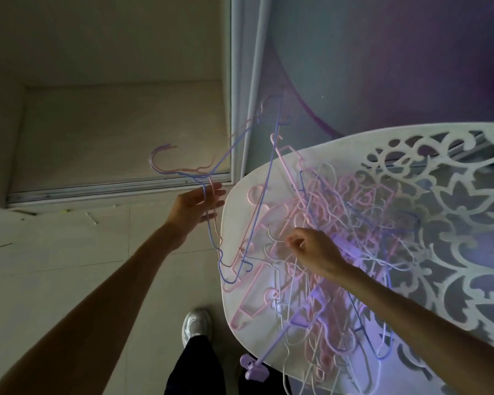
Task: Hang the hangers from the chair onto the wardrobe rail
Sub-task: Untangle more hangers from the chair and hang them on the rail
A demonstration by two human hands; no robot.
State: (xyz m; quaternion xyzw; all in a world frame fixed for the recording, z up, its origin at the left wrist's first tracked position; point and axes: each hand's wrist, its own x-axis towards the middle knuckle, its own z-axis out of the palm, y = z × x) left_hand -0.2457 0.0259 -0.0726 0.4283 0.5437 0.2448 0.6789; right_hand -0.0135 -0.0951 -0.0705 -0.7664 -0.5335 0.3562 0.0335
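A tangled pile of pink, blue, white and lilac hangers (340, 238) lies on the white chair (240, 201) at the right. My left hand (197, 208) holds a blue and a pink wire hanger (257, 195) by their necks, lifted off the seat's left edge, hooks pointing left toward the wardrobe. My right hand (311, 250) reaches into the pile and pinches a thin white hanger (271, 253) near the seat's front. The wardrobe rail is out of view.
The open wardrobe (120, 132) shows its bare floor and sliding track (117, 191) at upper left, with a purple-patterned sliding door (354, 61) to its right. The chair's carved backrest (439, 195) fills the right. My shoe (196, 326) stands on the tiled floor beside the chair.
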